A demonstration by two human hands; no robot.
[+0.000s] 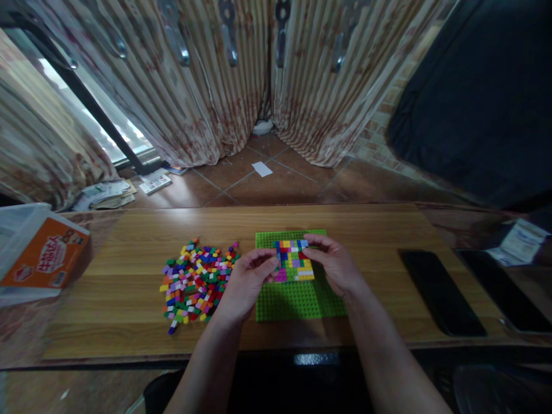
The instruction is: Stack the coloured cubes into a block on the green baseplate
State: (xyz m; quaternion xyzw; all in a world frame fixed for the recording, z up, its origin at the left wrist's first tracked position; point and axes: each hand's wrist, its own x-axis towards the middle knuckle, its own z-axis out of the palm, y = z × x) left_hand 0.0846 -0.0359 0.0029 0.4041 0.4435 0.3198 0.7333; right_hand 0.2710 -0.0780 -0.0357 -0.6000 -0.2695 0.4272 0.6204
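Observation:
A flat panel of toy building bricks (295, 260) in many colours is over the upper middle of a green studded baseplate (287, 302). My left hand (252, 276) pinches the panel's left edge between thumb and fingers. At its upper right corner, my right hand (332, 259) has closed thumb and fingers on the same panel. Whether the panel touches the baseplate below, I cannot tell. To the left of my left hand, a spread-out pile of loose toy bricks (196, 282) lies on the wooden table (125, 276).
A clear plastic tub (21, 230) with an orange label stands at the table's left end. Two dark flat objects, one a black slab (440, 293), lie at the right. Papers (106, 194) and a white sheet (261, 168) are on the tiled floor before the striped curtains (194, 103).

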